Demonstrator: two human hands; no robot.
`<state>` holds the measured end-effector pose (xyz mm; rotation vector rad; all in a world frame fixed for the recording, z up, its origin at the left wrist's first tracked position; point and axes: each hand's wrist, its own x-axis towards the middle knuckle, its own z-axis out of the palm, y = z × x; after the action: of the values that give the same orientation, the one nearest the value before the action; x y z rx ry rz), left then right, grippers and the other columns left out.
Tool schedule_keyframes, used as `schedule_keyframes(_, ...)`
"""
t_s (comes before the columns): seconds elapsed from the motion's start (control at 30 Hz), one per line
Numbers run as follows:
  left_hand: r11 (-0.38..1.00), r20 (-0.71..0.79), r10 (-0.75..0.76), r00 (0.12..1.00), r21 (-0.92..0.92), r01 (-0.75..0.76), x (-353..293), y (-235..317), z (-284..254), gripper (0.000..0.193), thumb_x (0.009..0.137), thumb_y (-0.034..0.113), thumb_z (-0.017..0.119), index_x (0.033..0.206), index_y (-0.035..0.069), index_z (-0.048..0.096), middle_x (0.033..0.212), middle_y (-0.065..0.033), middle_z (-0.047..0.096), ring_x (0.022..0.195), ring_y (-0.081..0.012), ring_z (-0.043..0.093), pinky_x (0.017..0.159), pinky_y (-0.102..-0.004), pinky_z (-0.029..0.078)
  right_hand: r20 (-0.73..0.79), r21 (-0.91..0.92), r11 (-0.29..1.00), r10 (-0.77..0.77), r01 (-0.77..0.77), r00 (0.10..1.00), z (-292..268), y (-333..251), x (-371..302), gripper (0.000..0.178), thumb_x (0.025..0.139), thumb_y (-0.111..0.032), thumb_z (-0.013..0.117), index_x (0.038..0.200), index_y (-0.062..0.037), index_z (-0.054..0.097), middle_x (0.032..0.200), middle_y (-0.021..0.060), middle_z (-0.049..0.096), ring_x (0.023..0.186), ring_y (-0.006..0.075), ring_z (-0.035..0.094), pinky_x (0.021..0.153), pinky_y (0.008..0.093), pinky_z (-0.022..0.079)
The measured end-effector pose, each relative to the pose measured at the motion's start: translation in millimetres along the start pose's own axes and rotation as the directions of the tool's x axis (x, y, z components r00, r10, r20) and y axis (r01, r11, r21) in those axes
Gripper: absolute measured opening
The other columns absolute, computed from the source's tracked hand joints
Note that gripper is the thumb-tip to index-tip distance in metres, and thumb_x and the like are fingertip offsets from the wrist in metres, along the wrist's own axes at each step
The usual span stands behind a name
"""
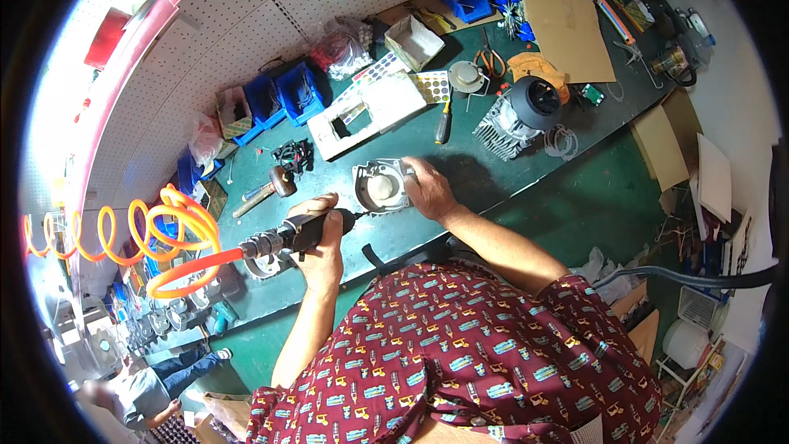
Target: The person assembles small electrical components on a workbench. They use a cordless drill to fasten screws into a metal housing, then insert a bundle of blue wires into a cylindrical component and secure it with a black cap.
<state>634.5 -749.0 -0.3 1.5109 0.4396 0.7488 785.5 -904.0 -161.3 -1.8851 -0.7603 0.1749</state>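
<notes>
My left hand (324,251) is wrapped round a black and silver air tool (275,240), held level, with an orange coiled hose running from its rear. The tool's tip reaches the lower left edge of a cast metal housing (363,178) on the bench; whether it touches cannot be made out. Inside the housing sits a pale round part (381,187). My right hand (431,191) grips the housing's right side, fingers curled over its rim. Behind my left hand, another round metal part (265,266) lies partly hidden by the tool.
A hammer (275,184) lies left on the green bench (329,306). A white box (390,104), a screwdriver (444,123) and a finned motor (518,119) stand beyond the housing. Blue bins (297,92) line the back. The coiled hose (177,226) hangs left. Another person (140,395) is lower left.
</notes>
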Motion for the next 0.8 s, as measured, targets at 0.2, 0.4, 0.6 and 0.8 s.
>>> schedule_keyframes(0.2, 0.984, 0.199, -0.015, 0.98, 0.178, -0.021, 0.4, 11.5, 10.2, 0.028, 0.086, -0.005, 0.069, 0.111, 0.003, 0.06, 0.105, -0.011, 0.069, 0.089, -0.017, 0.065, 0.082, -0.0334, 0.054, 0.018, -0.018, 0.999, 0.047, -0.046, 0.999, 0.9, -0.1, -1.4, 0.044, 0.094, -0.025, 0.051, 0.129, 0.0006, 0.056, 0.123, 0.024, 0.064, 0.113, 0.0426, 0.061, 0.098, 0.0483, 0.049)
schedule_keyframes(0.4, 0.976, 0.365, 0.003, 0.931, 0.201, -0.082, 4.1, 1.8, 20.2, 0.024, 0.082, -0.006, 0.07, 0.104, 0.002, 0.064, 0.103, -0.0109, 0.07, 0.093, -0.0164, 0.067, 0.089, -0.0325, 0.053, -0.025, -0.024, 1.0, 0.014, -0.015, 1.0, 2.4, -1.7, -0.2, 0.041, 0.093, -0.023, 0.053, 0.127, -0.0016, 0.057, 0.121, 0.0227, 0.065, 0.113, 0.042, 0.061, 0.096, 0.0489, 0.05)
schedule_keyframes(0.6, 0.992, 0.409, 0.006, 0.912, 0.112, -0.057, 6.3, 12.6, 32.3, 0.021, 0.082, -0.01, 0.067, 0.096, 0.002, 0.058, 0.095, -0.0109, 0.069, 0.089, -0.017, 0.065, 0.09, -0.0358, 0.053, -0.031, -0.013, 0.999, 0.032, -0.032, 0.999, 1.3, -6.3, -1.8, 0.04, 0.093, -0.022, 0.054, 0.126, -0.0013, 0.057, 0.121, 0.0227, 0.064, 0.113, 0.041, 0.061, 0.096, 0.0488, 0.05)
schedule_keyframes(0.8, 0.99, 0.306, 0.056, 0.95, 0.104, -0.092, 6.3, -7.8, 26.1, 0.027, 0.083, -0.013, 0.068, 0.094, 0.005, 0.052, 0.089, -0.0085, 0.065, 0.079, -0.0159, 0.062, 0.087, -0.0341, 0.053, -0.004, -0.013, 1.0, 0.002, -0.002, 1.0, 1.9, -5.3, 2.3, 0.042, 0.094, -0.026, 0.055, 0.128, -0.0009, 0.056, 0.122, 0.0237, 0.064, 0.113, 0.0429, 0.061, 0.097, 0.0492, 0.05)
